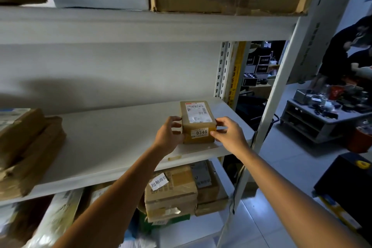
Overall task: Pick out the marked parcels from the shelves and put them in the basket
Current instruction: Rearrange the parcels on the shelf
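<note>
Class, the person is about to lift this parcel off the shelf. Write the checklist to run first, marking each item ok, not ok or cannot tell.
1. The left hand grips the parcel on its left side: ok.
2. The right hand pinches its right side: ok.
3. Nothing lies on top of it: ok.
4. The label, 0346, is the marked number: cannot tell.
5. The basket is in view: not ok.

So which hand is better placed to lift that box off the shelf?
Probably the right hand: thumb and finger pinch the box at its front corner; the left hand grips only the side.
</note>
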### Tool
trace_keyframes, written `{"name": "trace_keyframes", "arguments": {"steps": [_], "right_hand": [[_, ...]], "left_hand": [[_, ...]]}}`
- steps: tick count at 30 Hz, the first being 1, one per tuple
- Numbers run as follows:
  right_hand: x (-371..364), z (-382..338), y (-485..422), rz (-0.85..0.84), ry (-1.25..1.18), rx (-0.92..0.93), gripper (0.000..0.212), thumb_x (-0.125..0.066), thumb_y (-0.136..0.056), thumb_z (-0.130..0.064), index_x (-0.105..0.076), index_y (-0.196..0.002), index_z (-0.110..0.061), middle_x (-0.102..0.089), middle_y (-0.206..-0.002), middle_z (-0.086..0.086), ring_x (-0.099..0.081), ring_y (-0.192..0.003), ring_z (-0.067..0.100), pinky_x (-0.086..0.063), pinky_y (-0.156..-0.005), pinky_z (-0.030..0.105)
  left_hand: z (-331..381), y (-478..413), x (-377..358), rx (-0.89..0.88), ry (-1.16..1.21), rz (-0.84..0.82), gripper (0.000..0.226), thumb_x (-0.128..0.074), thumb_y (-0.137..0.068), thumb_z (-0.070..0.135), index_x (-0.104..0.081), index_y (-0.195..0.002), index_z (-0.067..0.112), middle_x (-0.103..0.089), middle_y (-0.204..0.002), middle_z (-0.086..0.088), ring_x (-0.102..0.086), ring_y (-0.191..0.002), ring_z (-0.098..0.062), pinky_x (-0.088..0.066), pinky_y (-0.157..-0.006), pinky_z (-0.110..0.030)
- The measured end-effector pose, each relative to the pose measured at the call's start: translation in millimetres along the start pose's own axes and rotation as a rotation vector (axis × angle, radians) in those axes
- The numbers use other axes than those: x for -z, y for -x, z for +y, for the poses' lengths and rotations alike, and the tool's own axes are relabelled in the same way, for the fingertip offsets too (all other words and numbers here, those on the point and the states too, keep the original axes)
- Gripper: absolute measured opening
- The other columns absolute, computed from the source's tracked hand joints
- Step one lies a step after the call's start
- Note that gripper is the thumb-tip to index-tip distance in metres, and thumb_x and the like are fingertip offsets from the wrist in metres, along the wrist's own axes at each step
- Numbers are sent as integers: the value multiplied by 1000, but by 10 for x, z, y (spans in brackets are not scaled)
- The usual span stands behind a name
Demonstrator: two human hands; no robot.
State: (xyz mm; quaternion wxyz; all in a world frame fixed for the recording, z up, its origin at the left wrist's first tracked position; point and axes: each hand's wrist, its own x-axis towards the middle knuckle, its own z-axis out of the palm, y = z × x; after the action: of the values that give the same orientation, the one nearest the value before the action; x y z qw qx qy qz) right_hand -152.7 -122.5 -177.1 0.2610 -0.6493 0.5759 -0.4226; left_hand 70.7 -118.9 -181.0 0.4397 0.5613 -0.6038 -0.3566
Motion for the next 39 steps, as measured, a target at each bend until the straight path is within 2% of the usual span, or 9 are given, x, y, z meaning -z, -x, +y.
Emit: {"name": "trace_keyframes", "arguments": {"steps": [2, 4, 8, 13, 17, 22, 29, 35, 39], "right_hand": [[54, -47, -16, -12, 41, -20, 47, -78, -83, -14, -60, -126, -14, -64, -125, 2, -69, -96, 17, -59, -86, 41], [136, -139, -3, -22, 130, -25, 47, -76, -86, -23, -60, -129, -14, -62, -128, 2, -66, -104, 19, -53, -90, 35], [222, -429, 101, -32, 301, 42, 46, -71, -90, -32, -59, -130, -14, -61, -132, 6, -59, -119, 24, -50, -96, 38], [40, -1014, 268, -138, 439, 169, 45, -69, -90, -39, -59, -129, -20, -63, -129, 6, -61, -114, 24, -52, -88, 34], [-348, -1550, 420, -248, 405, 230, 45, -71, -89, -37, -60, -128, -16, -64, -127, 4, -61, -112, 21, -48, -89, 29], [-985, -2156, 605, -328, 375, 331, 46, -73, -87, -39, -62, -124, -14, -66, -124, 5, -61, -110, 21, -48, -92, 33], [-1830, -2779, 890, -423, 351, 418, 39, -72, -88, -34, -63, -122, -17, -65, -118, 4, -61, -106, 21, -43, -86, 26], [-2360, -3159, 1092, -460, 259, 454, 39, -72, -86, -40, -64, -119, -22, -67, -115, 1, -62, -102, 19, -49, -87, 30], [-2581, -3302, 1108, -454, 219, 447, 43, -71, -86, -42, -63, -124, -22, -66, -120, 1, -62, -109, 19, -47, -90, 29]], "left_hand": [[10, 19, 63, 12, -91, -14, 54, -79, -81, 8, -55, -128, 20, -61, -117, -4, -68, -95, -22, -61, -76, -43], [58, 68, 174, -5, -219, -42, 48, -79, -83, 18, -58, -126, 22, -61, -117, 0, -65, -96, -20, -58, -78, -36], [205, 248, 572, -73, -489, -70, 42, -72, -90, 32, -57, -128, 23, -60, -117, 2, -60, -98, -19, -50, -81, -30], [389, 600, 1276, -63, -699, -39, 43, -67, -92, 39, -55, -131, 25, -61, -123, -1, -57, -94, -17, -47, -82, -30], [501, 990, 1937, -52, -813, 46, 44, -65, -92, 42, -55, -131, 24, -63, -125, -3, -61, -107, -23, -50, -93, -34], [590, 1507, 2732, -34, -899, 189, 40, -64, -92, 40, -58, -128, 24, -68, -119, -2, -64, -105, -25, -51, -90, -33], [500, 2206, 3599, 48, -907, 339, 38, -66, -91, 38, -60, -127, 25, -68, -120, -2, -64, -103, -25, -52, -86, -36], [362, 2575, 4084, 103, -908, 406, 37, -67, -90, 29, -62, -127, 26, -69, -119, -4, -66, -102, -26, -56, -86, -41], [205, 2580, 4253, 145, -880, 412, 44, -68, -89, 30, -58, -132, 28, -67, -122, -5, -65, -103, -25, -56, -87, -41]]}}
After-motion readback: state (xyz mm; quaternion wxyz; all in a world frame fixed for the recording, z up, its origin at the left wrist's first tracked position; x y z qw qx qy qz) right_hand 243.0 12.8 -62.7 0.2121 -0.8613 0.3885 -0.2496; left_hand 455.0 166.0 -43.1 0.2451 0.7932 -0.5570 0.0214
